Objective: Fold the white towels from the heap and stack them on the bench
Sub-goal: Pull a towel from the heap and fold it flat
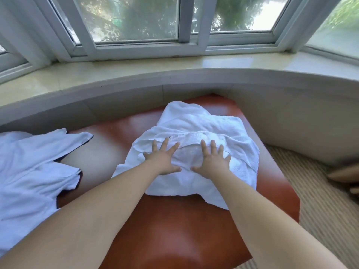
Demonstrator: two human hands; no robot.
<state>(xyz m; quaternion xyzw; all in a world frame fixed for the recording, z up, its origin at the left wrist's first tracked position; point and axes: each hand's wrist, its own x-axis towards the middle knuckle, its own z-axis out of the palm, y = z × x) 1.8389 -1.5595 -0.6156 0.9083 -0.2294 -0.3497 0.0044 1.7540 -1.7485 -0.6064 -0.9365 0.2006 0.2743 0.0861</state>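
A white towel [196,183] lies partly folded and rumpled on the reddish-brown padded bench [174,230], over a stack of white towels [186,117] that reaches toward the bench's far end. My left hand [162,159] and my right hand [211,162] press flat on top of this towel, side by side, fingers straight and spread. A loose heap of white towels [33,171] lies on the left part of the bench, apart from both hands.
A curved pale stone window sill [174,74] and its low wall wrap round the far end of the bench, with windows above. Striped beige carpet [320,200] lies to the right. A wooden object [347,175] shows at the right edge.
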